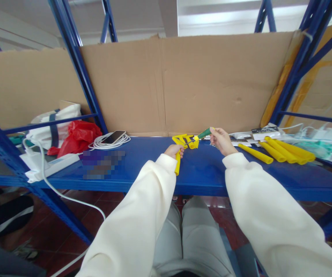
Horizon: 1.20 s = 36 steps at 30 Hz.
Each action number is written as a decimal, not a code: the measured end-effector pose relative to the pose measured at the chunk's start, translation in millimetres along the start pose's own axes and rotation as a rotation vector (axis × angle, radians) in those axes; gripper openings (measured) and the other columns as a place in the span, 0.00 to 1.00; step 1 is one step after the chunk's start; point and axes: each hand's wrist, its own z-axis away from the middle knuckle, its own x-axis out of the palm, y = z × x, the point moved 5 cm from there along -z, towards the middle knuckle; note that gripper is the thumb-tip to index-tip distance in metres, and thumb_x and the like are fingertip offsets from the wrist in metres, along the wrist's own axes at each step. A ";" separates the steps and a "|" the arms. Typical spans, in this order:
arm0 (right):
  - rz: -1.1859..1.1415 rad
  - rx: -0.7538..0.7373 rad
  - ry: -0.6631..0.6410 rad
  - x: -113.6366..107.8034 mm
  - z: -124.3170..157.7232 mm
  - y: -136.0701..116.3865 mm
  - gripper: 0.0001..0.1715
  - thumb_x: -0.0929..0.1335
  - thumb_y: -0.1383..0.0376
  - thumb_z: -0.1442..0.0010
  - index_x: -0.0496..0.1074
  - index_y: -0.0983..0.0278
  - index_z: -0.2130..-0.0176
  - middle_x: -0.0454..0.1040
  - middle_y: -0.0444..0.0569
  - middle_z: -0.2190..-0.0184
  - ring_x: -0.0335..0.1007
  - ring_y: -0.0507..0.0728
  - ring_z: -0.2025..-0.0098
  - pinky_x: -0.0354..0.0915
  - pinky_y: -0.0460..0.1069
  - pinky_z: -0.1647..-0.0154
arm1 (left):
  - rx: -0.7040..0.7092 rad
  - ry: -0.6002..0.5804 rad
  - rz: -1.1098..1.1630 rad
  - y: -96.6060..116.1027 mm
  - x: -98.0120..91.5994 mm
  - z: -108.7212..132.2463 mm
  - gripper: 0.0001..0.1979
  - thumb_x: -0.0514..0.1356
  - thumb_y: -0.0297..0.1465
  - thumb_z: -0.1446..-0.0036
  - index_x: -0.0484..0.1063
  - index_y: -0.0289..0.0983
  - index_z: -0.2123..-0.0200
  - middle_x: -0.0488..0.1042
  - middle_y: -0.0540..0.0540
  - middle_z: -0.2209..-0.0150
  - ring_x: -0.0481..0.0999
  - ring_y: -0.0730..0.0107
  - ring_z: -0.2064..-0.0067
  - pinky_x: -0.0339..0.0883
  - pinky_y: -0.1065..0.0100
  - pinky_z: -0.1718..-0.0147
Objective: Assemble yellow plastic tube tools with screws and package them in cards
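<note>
My left hand (174, 151) is closed around a yellow tapered tube (178, 166), whose lower end sticks out below the fingers. My right hand (221, 141) grips the end of a green-handled screwdriver (204, 134). Its thin shaft slants down to the left, toward the fingers of my left hand; whether the tip touches the tube is too small to tell. Yellow plastic parts (193, 145) with an openwork shape are just behind the shaft, and I cannot tell whether they are joined to the tube.
Several yellow tubes (280, 150) lie on the blue shelf (203, 169) at right, near a small box (265, 132). At left are a phone (116, 136) on a coiled white cable (99, 143), a red bag (77, 135) and a white power strip (56, 165). Cardboard (212, 84) stands behind.
</note>
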 end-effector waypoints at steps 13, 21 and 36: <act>0.020 0.019 0.017 -1.9 1.9 -0.5 0.30 0.77 0.43 0.53 0.66 0.60 0.71 0.64 0.36 0.88 0.56 0.47 0.87 0.52 0.42 0.88 | 0.021 0.050 -0.130 0.7 -0.6 -1.9 0.08 0.60 0.22 0.39 0.66 0.37 0.69 0.57 0.58 0.84 0.53 0.81 0.85 0.53 0.76 0.83; -0.056 0.031 -0.112 6.0 4.9 -5.2 0.25 0.79 0.49 0.52 0.69 0.61 0.68 0.70 0.38 0.83 0.61 0.47 0.84 0.56 0.42 0.85 | 0.021 0.043 -0.101 0.7 -0.9 -1.4 0.12 0.58 0.19 0.40 0.63 0.37 0.74 0.56 0.58 0.84 0.53 0.82 0.86 0.52 0.77 0.84; 0.031 0.028 0.016 -0.3 1.6 0.6 0.31 0.79 0.45 0.57 0.62 0.59 0.73 0.64 0.35 0.88 0.55 0.46 0.88 0.53 0.41 0.88 | 0.010 0.041 -0.150 6.2 0.2 10.6 0.10 0.59 0.16 0.43 0.67 0.35 0.71 0.59 0.57 0.84 0.56 0.81 0.85 0.50 0.76 0.83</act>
